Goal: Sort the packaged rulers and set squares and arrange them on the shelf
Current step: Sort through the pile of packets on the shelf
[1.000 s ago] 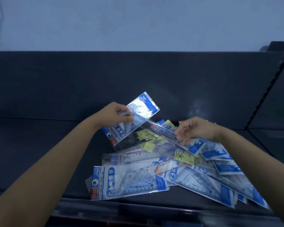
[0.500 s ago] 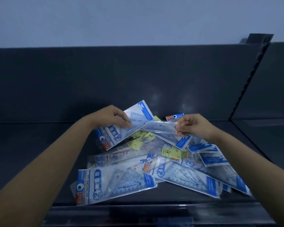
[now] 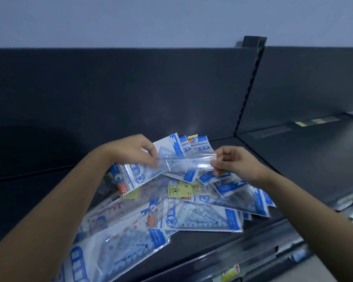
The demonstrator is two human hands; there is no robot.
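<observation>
A loose pile of blue-and-clear packaged set squares (image 3: 204,218) and rulers lies on the dark shelf (image 3: 39,200). My left hand (image 3: 130,151) grips a set-square pack (image 3: 171,145) held above the pile, tilted up to the right. My right hand (image 3: 232,161) pinches the right end of a clear packaged ruler (image 3: 185,162), which stretches level between both hands; its left end reaches the left fingers. Yellow price labels (image 3: 179,191) show in the middle of the pile.
A dark back panel (image 3: 130,88) rises behind the shelf. A slotted upright (image 3: 249,86) divides it from a neighbouring shelf bay (image 3: 304,149) on the right. The shelf's front rail (image 3: 222,259) carries price tags.
The right hand has lifted the clear ruler pack off the pile and brought it level across to the left hand. The camera has swung left and closer.
</observation>
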